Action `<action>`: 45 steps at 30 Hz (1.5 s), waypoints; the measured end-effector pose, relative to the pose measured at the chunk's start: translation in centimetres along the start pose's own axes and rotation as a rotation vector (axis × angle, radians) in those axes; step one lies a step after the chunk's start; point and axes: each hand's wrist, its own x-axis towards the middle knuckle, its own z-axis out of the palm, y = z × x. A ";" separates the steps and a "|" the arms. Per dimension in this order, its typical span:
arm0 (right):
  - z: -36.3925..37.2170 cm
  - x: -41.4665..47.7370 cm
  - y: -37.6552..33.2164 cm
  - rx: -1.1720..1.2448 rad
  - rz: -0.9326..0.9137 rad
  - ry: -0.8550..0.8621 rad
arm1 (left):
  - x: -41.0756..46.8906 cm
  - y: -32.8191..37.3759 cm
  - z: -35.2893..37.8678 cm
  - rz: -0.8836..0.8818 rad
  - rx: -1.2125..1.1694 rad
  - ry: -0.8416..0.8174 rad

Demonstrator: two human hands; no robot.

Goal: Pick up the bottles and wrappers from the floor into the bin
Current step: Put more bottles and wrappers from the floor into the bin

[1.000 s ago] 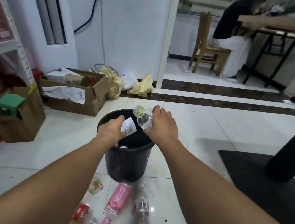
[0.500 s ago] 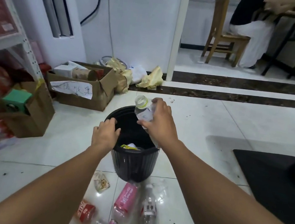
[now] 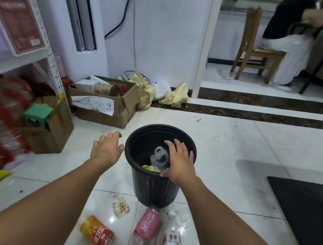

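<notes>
Clear bottle (image 3: 159, 158) dropped — bin (image 3: 154, 188), right hand (image 3: 180, 161) emptied

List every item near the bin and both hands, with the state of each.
bin: upright, open, holding trash
clear bottle: inside bin
left hand: empty, spread beside bin
right hand: empty, over bin
pink bottle: lying on floor
red bottle: lying on floor
wrapper: on floor
</notes>
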 end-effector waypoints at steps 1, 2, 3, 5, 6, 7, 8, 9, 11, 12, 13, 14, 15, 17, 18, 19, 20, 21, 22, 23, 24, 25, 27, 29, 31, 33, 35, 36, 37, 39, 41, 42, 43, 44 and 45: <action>-0.1 -0.2 -0.2 -0.005 -0.012 0.013 | -0.2 0.3 -0.3 0.013 0.001 -0.002; -0.3 -0.4 -0.5 -0.007 -0.020 0.028 | -0.6 0.6 -0.6 0.027 0.002 -0.004; -0.7 -0.7 -0.8 -0.003 -0.026 0.040 | -0.9 0.9 -1.0 0.041 0.007 -0.009; -1.4 -1.6 -1.6 -0.003 -0.035 0.062 | -1.9 1.7 -1.8 0.074 0.023 -0.020; -1.9 -2.1 -2.0 -0.014 -0.042 0.074 | -2.4 2.0 -2.2 0.091 0.029 -0.022; -2.5 -2.7 -2.4 -0.024 -0.047 0.082 | -3.1 2.3 -2.7 0.104 0.031 -0.025; -3.1 -3.5 -2.7 -0.028 -0.048 0.082 | -3.9 2.5 -3.2 0.113 0.029 -0.031; -3.8 -4.4 -3.2 -0.033 -0.048 0.082 | -4.7 2.7 -3.8 0.117 0.026 -0.032; -5.2 -6.4 -4.0 -0.052 -0.046 0.091 | -6.5 3.0 -5.2 0.125 0.024 -0.026; -5.9 -7.6 -4.3 -0.057 -0.040 0.091 | -7.5 3.1 -5.8 0.126 0.026 -0.027; -6.6 -8.7 -4.6 -0.054 -0.029 0.090 | -8.6 3.2 -6.5 0.127 0.029 -0.027; -7.2 -9.9 -4.9 -0.050 -0.013 0.096 | -9.8 3.3 -7.1 0.132 0.032 -0.018; -7.8 -11.2 -5.2 -0.048 0.003 0.105 | -11.1 3.4 -7.8 0.140 0.037 -0.009; -8.9 -13.8 -5.9 -0.049 0.018 0.124 | -13.6 3.5 -9.0 0.160 0.050 -0.008; -9.3 -15.3 -6.1 -0.052 0.016 0.143 | -15.0 3.5 -9.5 0.173 0.055 -0.008; -9.6 -16.8 -6.4 -0.055 0.012 0.161 | -16.5 3.5 -9.9 0.183 0.059 -0.010; -10.0 -18.4 -6.7 -0.059 0.007 0.178 | -18.0 3.4 -10.4 0.190 0.060 -0.014; -10.3 -19.6 -6.9 -0.064 0.001 0.192 | -19.2 3.4 -10.8 0.194 0.057 -0.015; -10.5 -21.1 -7.1 -0.072 -0.005 0.208 | -20.6 3.3 -11.1 0.201 0.056 -0.011; -10.6 -22.4 -7.2 -0.078 -0.009 0.222 | -22.0 3.1 -11.4 0.212 0.059 -0.004; -10.6 -23.8 -7.3 -0.086 -0.017 0.228 | -23.3 2.9 -11.6 0.218 0.060 0.005; -10.6 -25.1 -7.5 -0.094 -0.027 0.229 | -24.6 2.7 -11.7 0.218 0.061 0.015; -10.3 -27.3 -7.5 -0.111 -0.040 0.214 | -27.0 2.1 -11.8 0.210 0.078 0.011; -9.6 -29.4 -7.3 -0.116 -0.042 0.190 | -29.1 1.5 -11.6 0.200 0.108 -0.012; -8.8 -30.9 -6.9 -0.120 -0.034 0.183 | -30.7 1.1 -11.2 0.185 0.121 -0.011; -7.9 -32.1 -6.5 -0.134 -0.030 0.181 | -32.0 0.7 -10.7 0.172 0.119 -0.013; -6.8 -33.3 -6.1 -0.129 -0.026 0.168 | -33.3 0.4 -10.0 0.163 0.113 -0.008; -6.3 -33.7 -6.0 -0.124 -0.023 0.159 | -33.8 0.3 -9.6 0.162 0.108 -0.001; -5.6 -34.2 -5.9 -0.120 -0.022 0.147 | -34.4 0.2 -9.1 0.164 0.106 0.000; -4.3 -34.7 -5.9 -0.119 -0.029 0.122 | -35.5 -0.1 -8.1 0.172 0.115 -0.017; -3.0 -35.0 -6.0 -0.117 -0.040 0.107 | -36.1 -0.7 -7.2 0.161 0.128 -0.032; -2.5 -35.0 -6.1 -0.113 -0.040 0.104 | -36.2 -1.0 -6.8 0.155 0.133 -0.031; -2.0 -35.0 -6.0 -0.111 -0.037 0.103 | -36.1 -1.4 -6.5 0.151 0.134 -0.029; -1.5 -35.0 -5.9 -0.113 -0.031 0.095 | -36.0 -1.7 -6.2 0.151 0.131 -0.029; -1.0 -35.0 -5.7 -0.116 -0.021 0.083 | -36.0 -2.0 -6.0 0.155 0.128 -0.034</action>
